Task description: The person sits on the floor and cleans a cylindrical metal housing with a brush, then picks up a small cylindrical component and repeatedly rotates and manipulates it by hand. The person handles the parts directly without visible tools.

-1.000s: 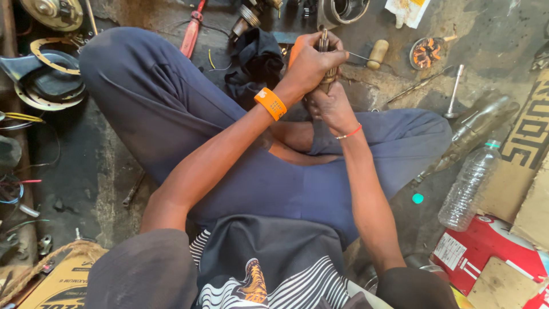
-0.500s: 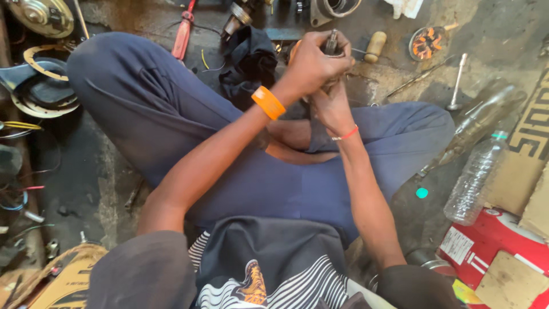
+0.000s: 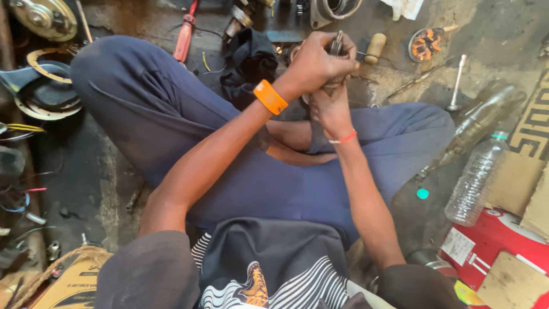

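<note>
Both hands meet over our crossed legs: our left hand (image 3: pixel 314 63) is wrapped around the top of a small metal part (image 3: pixel 336 46), fingers closed tight, while our right hand (image 3: pixel 330 106) clasps it from below, fingers curled shut. The part sits between the two fists, just above the knees, and most of it is hidden, so we can only guess it is a ribbed steel shaft or fitting. A slip looks like the main risk: greasy metal under a hard twist could jump free and drop onto the stained concrete floor (image 3: pixel 400 86) among the clutter, or pinch a finger between the fists. An orange band (image 3: pixel 270 96) rings the left wrist, a thin red one (image 3: pixel 343 138) the right. Near the fists lie a dark crumpled rag (image 3: pixel 249 63), a stubby wooden handle (image 3: pixel 376 47) and red-gripped pliers (image 3: pixel 185 39). Off to the right rest a clear, soft plastic bottle (image 3: pixel 474 180) and a slim steel rod (image 3: pixel 457 83).
</note>
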The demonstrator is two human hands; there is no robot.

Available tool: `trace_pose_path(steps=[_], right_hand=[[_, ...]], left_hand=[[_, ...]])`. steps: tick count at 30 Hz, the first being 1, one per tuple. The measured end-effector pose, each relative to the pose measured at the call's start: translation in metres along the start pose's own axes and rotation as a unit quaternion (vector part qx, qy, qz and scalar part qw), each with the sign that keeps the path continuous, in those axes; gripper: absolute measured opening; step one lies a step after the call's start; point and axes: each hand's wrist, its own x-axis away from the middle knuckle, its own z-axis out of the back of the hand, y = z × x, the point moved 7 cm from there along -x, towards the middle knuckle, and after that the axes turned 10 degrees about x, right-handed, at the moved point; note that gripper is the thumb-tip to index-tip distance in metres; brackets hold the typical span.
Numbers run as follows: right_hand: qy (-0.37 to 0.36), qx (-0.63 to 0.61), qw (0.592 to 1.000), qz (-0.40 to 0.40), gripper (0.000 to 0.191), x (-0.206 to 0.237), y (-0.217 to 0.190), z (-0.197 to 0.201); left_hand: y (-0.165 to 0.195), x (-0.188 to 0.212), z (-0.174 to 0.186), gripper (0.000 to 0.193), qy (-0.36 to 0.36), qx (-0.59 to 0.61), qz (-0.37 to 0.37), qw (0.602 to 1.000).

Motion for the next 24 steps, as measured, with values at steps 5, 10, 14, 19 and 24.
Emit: trace_pose_path(steps=[5, 10, 14, 19, 24], right_hand=[[-0.051, -0.174, 0.957, -0.228, 0.01, 0.016, 0.036, -0.006], [-0.319, -0.41, 0.834, -0.188, 0.009, 0.035, 0.017, -0.033], [0.026, 0.006, 0.995, -0.099, 0.01, 0.002, 0.034, 0.015], [-0.047, -0.135, 0.975, -0.173, 0.014, 0.015, 0.036, 0.005], [-0.242, -0.356, 0.885, -0.178, 0.012, 0.026, 0.012, -0.029]], left_hand=[[-0.011, -0.001, -0.012, 0.013, -0.133, 0.169, 0.099, 0.971], [0.0, 0.015, -0.017, 0.012, -0.277, 0.344, 0.151, 0.884], [0.007, 0.003, -0.006, 0.012, -0.049, 0.059, 0.001, 0.997], [0.009, 0.003, -0.016, 0.014, -0.129, 0.136, 0.06, 0.98], [0.016, 0.018, -0.022, 0.012, -0.288, 0.338, 0.145, 0.884]])
